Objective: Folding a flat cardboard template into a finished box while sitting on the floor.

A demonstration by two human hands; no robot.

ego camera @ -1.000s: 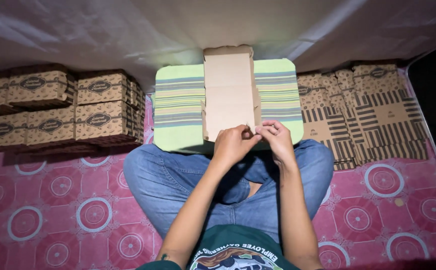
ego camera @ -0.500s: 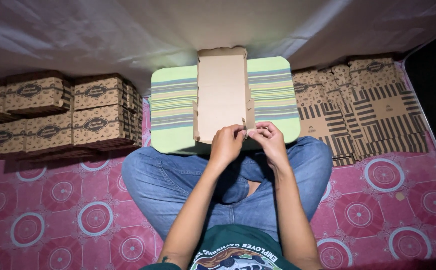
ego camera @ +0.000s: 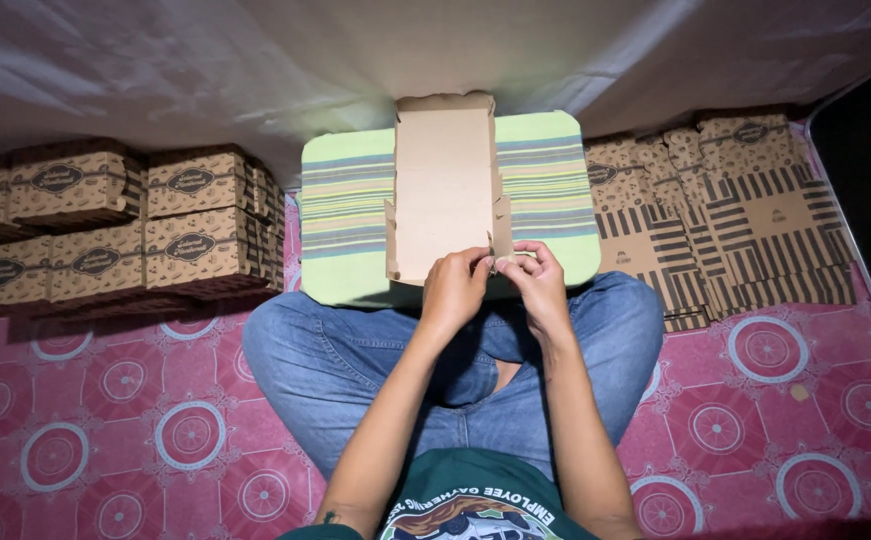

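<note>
A: While the flat cardboard box blank [ego camera: 445, 190] lies along the middle of the green striped board [ego camera: 340, 215], which step is it?

B: Folding, it seems: the left hand [ego camera: 453, 290] and right hand [ego camera: 538, 285] pinch a small tab at its near right corner, fingers narrow.

A: Next?

B: Probably raising that side wall squarely.

A: Around?

B: Finished boxes [ego camera: 105, 225] left, flat blanks [ego camera: 725, 220] right, pink patterned floor [ego camera: 105, 430], pale sheet [ego camera: 255, 60] behind.

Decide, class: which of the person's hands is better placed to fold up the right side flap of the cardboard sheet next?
Probably the right hand: its fingers already pinch the near right corner of the cardboard sheet, beside that flap. The left hand sits nearer the middle.
</note>
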